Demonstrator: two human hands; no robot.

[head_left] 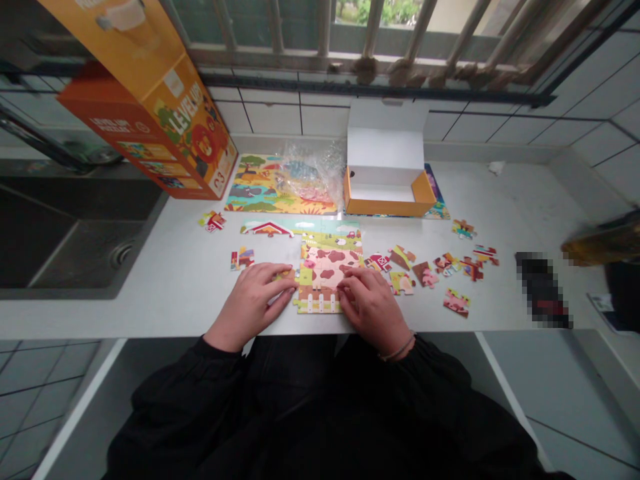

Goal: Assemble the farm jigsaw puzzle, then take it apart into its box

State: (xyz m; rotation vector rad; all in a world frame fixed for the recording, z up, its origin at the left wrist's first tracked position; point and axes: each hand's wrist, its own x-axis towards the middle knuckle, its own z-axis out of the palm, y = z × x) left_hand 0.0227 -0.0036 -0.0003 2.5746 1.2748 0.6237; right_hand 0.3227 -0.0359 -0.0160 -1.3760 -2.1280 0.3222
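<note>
A partly joined farm puzzle (327,267) with a spotted cow lies on the white counter (165,293). My left hand (253,300) rests flat at the puzzle's left edge, its fingertips on a small loose piece (286,274). My right hand (373,303) lies on the puzzle's right lower side, fingers bent and pressing down on the joined pieces. Several loose pieces (440,267) are scattered to the right, and a few more pieces (243,258) lie to the left.
An open white and orange box (385,180) stands at the back, next to a finished puzzle (270,187) under clear plastic wrap. A big orange game box (165,113) leans at the back left. A sink (75,233) lies left. A blurred dark object (543,290) sits right.
</note>
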